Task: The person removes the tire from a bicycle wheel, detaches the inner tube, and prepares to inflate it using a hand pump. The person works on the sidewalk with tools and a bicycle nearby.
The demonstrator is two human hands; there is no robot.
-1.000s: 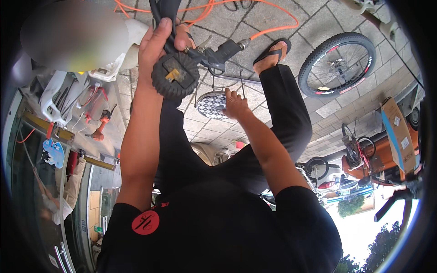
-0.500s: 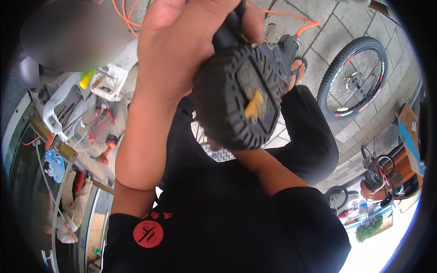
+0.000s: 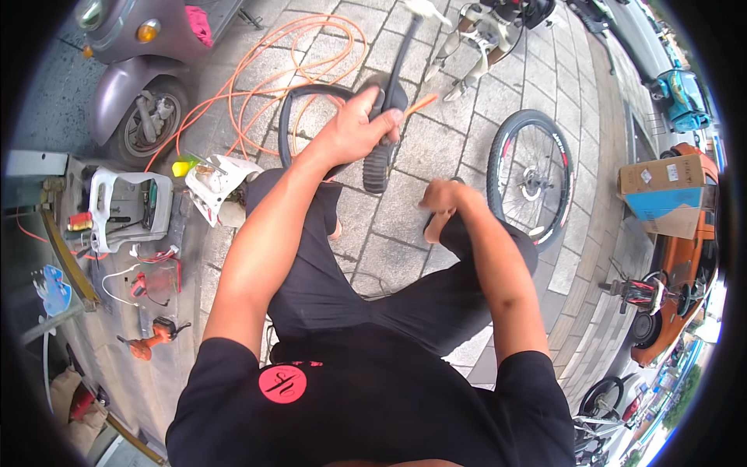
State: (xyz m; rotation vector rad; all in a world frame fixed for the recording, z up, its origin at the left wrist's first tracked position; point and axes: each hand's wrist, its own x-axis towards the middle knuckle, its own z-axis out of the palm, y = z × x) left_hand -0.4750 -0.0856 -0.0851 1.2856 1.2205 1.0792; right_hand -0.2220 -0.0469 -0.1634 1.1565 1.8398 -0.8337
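Observation:
My left hand (image 3: pixel 364 131) is closed around a black rubber piece with ribbed tread (image 3: pixel 375 173), which looks like part of a tyre. A long dark strip rises from the grip toward the top of the view. Just left of this hand a black rubber loop (image 3: pixel 285 117) curves over the paving; whether it joins the held piece I cannot tell. The orange end of a hose (image 3: pixel 421 103) shows beside my thumb. My right hand (image 3: pixel 443 195) is in the air above my right foot, fingers curled in and slightly blurred; their inner side is hidden.
A bicycle wheel with tyre (image 3: pixel 534 179) lies on the paving at right. Orange hose (image 3: pixel 327 22) coils at the upper left, near a scooter (image 3: pixel 140 101). On the left are a white tool tray (image 3: pixel 101 208) and an orange power tool (image 3: pixel 159 336). A cardboard box (image 3: pixel 661 175) stands far right.
The treaded rubber piece and my left hand have moved down, away from the camera. My right hand, mostly hidden behind it before, now shows at the right. The view has shifted.

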